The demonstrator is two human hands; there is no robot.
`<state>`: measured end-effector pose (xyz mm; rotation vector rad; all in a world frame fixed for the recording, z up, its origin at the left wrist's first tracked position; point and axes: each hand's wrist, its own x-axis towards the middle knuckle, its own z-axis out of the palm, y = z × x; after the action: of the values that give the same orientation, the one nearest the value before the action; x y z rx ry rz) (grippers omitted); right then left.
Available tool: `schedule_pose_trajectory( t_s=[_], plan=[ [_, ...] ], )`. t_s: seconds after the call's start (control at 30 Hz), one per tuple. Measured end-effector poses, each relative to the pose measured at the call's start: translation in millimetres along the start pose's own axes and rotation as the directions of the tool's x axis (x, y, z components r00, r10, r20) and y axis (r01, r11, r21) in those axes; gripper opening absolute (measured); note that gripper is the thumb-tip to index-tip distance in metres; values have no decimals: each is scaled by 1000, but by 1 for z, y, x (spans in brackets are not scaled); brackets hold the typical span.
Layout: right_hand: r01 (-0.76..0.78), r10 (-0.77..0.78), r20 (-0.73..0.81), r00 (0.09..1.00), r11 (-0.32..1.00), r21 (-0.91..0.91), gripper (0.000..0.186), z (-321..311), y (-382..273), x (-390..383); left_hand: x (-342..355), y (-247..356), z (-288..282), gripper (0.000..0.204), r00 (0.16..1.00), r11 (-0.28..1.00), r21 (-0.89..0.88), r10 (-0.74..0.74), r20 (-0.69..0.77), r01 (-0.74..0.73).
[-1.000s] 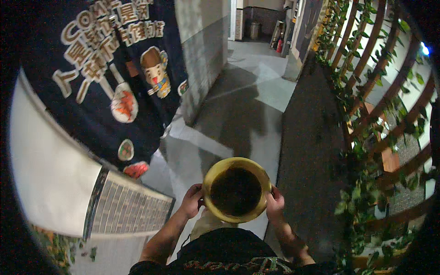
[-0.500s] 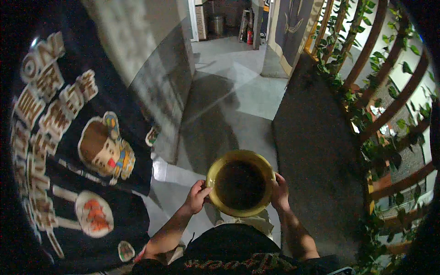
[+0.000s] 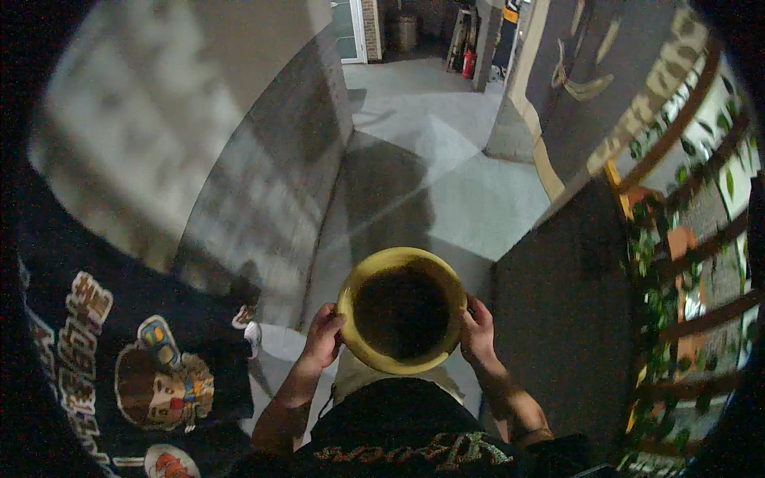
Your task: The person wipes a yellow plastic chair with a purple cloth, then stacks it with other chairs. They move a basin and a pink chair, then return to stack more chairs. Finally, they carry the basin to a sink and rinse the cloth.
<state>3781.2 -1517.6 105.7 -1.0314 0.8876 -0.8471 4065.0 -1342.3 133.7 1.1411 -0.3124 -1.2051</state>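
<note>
Held out in front of my body is a round yellow basin (image 3: 361,348) with a wide rim. Its inside is dark, and I cannot tell whether that is shadow or contents. At the left side of the rim, my left hand (image 3: 323,336) is closed on it, thumb near the top edge. My right hand (image 3: 477,329) grips the opposite side, with the fingers mostly hidden behind the rim. The basin is roughly level.
A wall (image 3: 271,183) runs along the left, with a dark printed banner (image 3: 215,303) nearer me. To the right stand a dark partition (image 3: 558,319) and wooden slats (image 3: 709,319) with green vines. Ahead, the grey floor (image 3: 398,103) leads to a red fire extinguisher (image 3: 468,64) and a bin (image 3: 402,33).
I have moved forward along the passage; the banner and slats have slid back toward me. The basin stays in both hands, slightly higher and further left in view.
</note>
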Motion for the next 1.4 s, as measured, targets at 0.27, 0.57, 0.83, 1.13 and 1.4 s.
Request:
schedule_pose_trajectory(
  t_s=[0.27,0.57,0.83,1.13,1.4],
  plan=[
    [32,-31,-39,999,999,18,44,7,-53,257,264,72,60,24,999,1000,-11,-11,35,12],
    [90,-165,-256,952,956,-280,43,-13,-84,548,568,169,122,42,962,976,197,-141,233,95],
    [-28,-13,-139,990,956,-293,40,23,-185,798,832,210,159,38,977,960,233,-183,114,153],
    [83,-84,-9,996,992,-98,43,44,-205,1080,1068,290,202,30,1000,989,149,-10,3,10],
    [98,-85,123,989,990,-105,43,85,-244,1351,1325,367,221,23,999,999,-22,30,-36,-31]
  ],
)
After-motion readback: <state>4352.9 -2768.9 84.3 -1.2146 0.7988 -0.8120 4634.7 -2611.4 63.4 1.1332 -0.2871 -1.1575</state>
